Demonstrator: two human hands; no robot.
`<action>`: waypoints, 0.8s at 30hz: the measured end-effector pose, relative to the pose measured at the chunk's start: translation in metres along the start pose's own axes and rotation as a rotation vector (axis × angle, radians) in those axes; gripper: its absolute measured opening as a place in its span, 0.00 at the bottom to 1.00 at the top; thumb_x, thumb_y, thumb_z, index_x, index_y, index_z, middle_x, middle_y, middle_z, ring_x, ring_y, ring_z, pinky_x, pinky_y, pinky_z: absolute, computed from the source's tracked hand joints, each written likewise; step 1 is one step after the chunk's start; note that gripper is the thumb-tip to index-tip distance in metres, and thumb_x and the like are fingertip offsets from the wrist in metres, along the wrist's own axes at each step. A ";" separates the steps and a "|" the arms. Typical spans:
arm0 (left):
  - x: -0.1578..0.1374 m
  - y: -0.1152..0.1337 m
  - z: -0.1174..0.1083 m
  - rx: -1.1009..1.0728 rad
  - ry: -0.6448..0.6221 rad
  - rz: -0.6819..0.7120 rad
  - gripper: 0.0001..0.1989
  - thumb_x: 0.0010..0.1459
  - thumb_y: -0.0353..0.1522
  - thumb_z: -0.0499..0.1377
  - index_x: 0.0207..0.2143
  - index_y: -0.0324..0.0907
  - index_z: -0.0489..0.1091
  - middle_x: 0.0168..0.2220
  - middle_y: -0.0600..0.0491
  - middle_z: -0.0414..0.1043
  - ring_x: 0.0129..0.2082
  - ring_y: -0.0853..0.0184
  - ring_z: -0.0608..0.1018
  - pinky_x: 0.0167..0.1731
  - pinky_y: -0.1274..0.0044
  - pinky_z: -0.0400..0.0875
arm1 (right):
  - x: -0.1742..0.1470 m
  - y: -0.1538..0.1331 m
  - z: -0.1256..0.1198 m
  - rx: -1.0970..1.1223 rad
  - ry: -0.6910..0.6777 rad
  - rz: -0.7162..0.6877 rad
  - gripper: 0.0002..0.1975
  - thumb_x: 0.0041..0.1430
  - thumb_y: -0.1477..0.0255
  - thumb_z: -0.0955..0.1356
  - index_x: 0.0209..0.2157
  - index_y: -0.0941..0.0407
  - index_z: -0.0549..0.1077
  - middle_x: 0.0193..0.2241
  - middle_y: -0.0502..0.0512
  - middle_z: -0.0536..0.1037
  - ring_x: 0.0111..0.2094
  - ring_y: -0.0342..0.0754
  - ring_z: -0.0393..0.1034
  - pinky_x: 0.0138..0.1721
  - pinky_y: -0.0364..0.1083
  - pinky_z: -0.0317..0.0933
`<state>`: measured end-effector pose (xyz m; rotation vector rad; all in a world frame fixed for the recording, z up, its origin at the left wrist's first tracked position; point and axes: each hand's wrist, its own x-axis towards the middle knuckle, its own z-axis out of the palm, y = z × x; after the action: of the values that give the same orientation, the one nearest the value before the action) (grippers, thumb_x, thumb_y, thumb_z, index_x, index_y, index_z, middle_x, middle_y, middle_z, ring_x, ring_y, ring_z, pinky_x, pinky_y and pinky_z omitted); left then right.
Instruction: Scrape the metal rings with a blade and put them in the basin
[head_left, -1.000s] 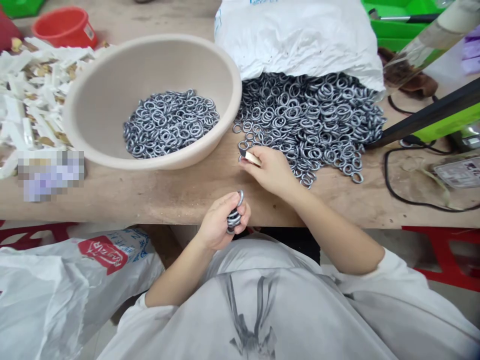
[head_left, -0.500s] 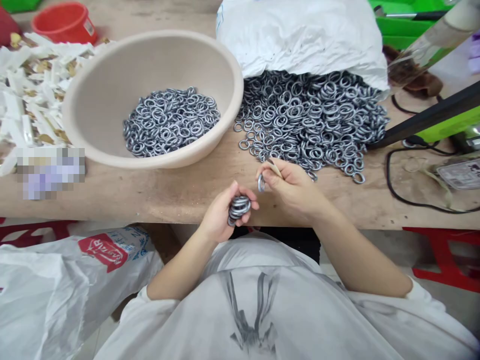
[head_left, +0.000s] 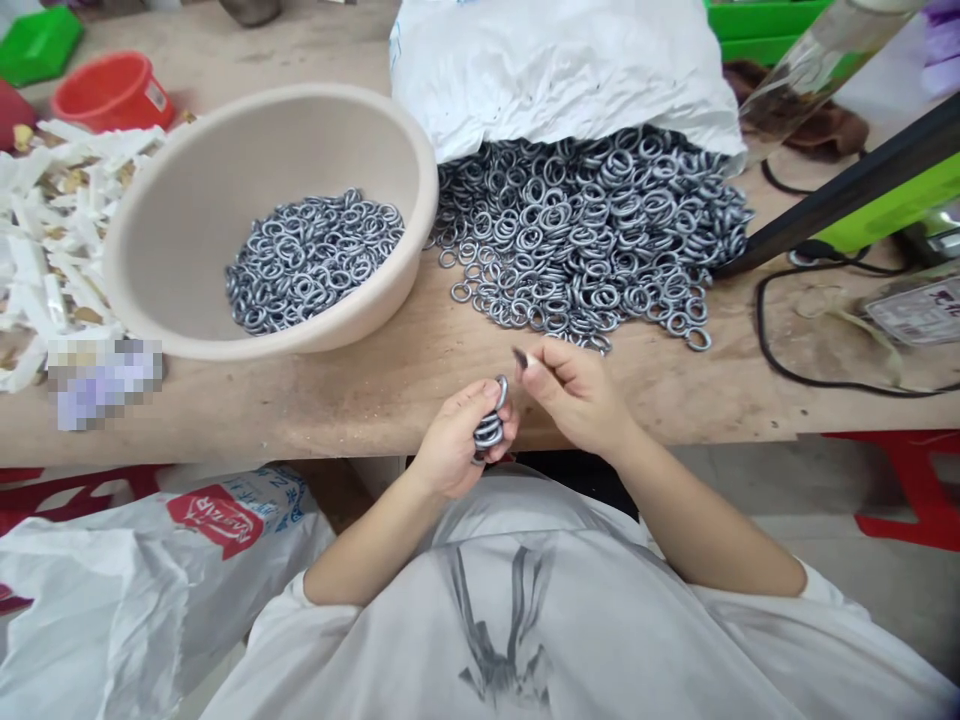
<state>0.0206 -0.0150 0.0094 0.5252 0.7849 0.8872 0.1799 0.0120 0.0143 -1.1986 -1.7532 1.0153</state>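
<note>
My left hand [head_left: 457,440] is closed around several shiny grey rings [head_left: 488,431], with one ring [head_left: 502,391] pinched upright between thumb and forefinger. Just to its right, my right hand [head_left: 581,395] pinches a small tool with a dark tip [head_left: 520,357]; most of it is hidden by the fingers, so its kind is unclear. Beyond both hands lies a heap of loose grey rings [head_left: 592,230], spilling from a white sack [head_left: 562,75]. A beige basin [head_left: 274,345] at the left holds more rings of the same look.
White strips with brown bits [head_left: 60,240] are piled left of the basin, near a red tub [head_left: 112,92]. A black bar [head_left: 840,195], a black cable [head_left: 765,340] and a clear cylinder [head_left: 810,75] occupy the right side. A white sack [head_left: 112,580] stands below the table edge.
One ring has passed from my right hand to the left thumb and forefinger. My right hand still pinches the small tool. The camera view has shifted slightly.
</note>
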 end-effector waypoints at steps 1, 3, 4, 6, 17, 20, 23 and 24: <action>0.000 0.001 0.000 -0.009 0.014 0.000 0.19 0.53 0.44 0.66 0.25 0.39 0.64 0.19 0.57 0.65 0.16 0.77 0.63 0.14 0.85 0.55 | -0.003 -0.001 -0.002 -0.053 -0.046 -0.054 0.23 0.68 0.51 0.62 0.29 0.55 0.72 0.25 0.51 0.73 0.28 0.46 0.66 0.32 0.45 0.55; -0.001 0.002 0.000 -0.027 0.050 -0.011 0.19 0.52 0.42 0.67 0.25 0.40 0.64 0.19 0.58 0.64 0.16 0.77 0.63 0.13 0.85 0.55 | -0.008 -0.005 -0.004 -0.147 -0.113 -0.139 0.22 0.70 0.56 0.61 0.27 0.55 0.72 0.25 0.53 0.74 0.28 0.46 0.66 0.32 0.45 0.54; -0.001 0.002 0.001 -0.031 0.065 -0.019 0.18 0.51 0.42 0.67 0.25 0.40 0.63 0.18 0.58 0.64 0.15 0.77 0.62 0.13 0.85 0.55 | -0.011 -0.007 -0.004 -0.183 -0.123 -0.163 0.22 0.70 0.57 0.61 0.26 0.55 0.72 0.24 0.53 0.74 0.28 0.46 0.65 0.32 0.46 0.54; -0.001 0.002 0.002 -0.028 0.085 -0.027 0.17 0.50 0.41 0.67 0.26 0.41 0.63 0.18 0.59 0.64 0.15 0.77 0.62 0.13 0.85 0.56 | -0.013 -0.011 -0.004 -0.231 -0.124 -0.177 0.22 0.69 0.57 0.62 0.26 0.54 0.72 0.24 0.53 0.73 0.27 0.46 0.64 0.31 0.46 0.53; -0.015 0.003 -0.007 0.093 -0.166 0.011 0.23 0.56 0.47 0.64 0.22 0.39 0.64 0.19 0.54 0.66 0.15 0.77 0.63 0.15 0.83 0.55 | 0.018 0.016 -0.001 -0.310 0.015 0.090 0.28 0.68 0.50 0.59 0.20 0.54 0.61 0.17 0.47 0.62 0.21 0.43 0.57 0.26 0.45 0.46; -0.017 0.007 -0.013 0.060 -0.091 0.036 0.20 0.56 0.44 0.65 0.23 0.38 0.66 0.20 0.55 0.67 0.15 0.77 0.63 0.15 0.83 0.54 | 0.051 0.016 -0.001 -0.615 0.011 0.074 0.21 0.66 0.53 0.63 0.28 0.55 0.72 0.26 0.52 0.74 0.27 0.47 0.65 0.28 0.46 0.48; -0.017 0.011 -0.020 0.024 0.006 0.055 0.12 0.55 0.39 0.65 0.33 0.38 0.73 0.21 0.56 0.69 0.14 0.77 0.64 0.14 0.84 0.53 | 0.086 0.008 0.011 -0.896 -0.048 -0.007 0.16 0.64 0.59 0.67 0.45 0.56 0.77 0.43 0.61 0.79 0.38 0.55 0.72 0.32 0.47 0.52; -0.016 0.013 -0.023 0.015 0.027 0.070 0.11 0.54 0.37 0.64 0.37 0.39 0.74 0.21 0.56 0.70 0.14 0.76 0.65 0.14 0.84 0.54 | 0.097 0.006 0.016 -0.959 -0.086 -0.023 0.17 0.64 0.61 0.67 0.48 0.57 0.77 0.46 0.64 0.78 0.40 0.57 0.72 0.33 0.48 0.53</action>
<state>-0.0098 -0.0198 0.0105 0.5581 0.8019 0.9552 0.1419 0.1028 0.0174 -1.6839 -2.4082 0.1508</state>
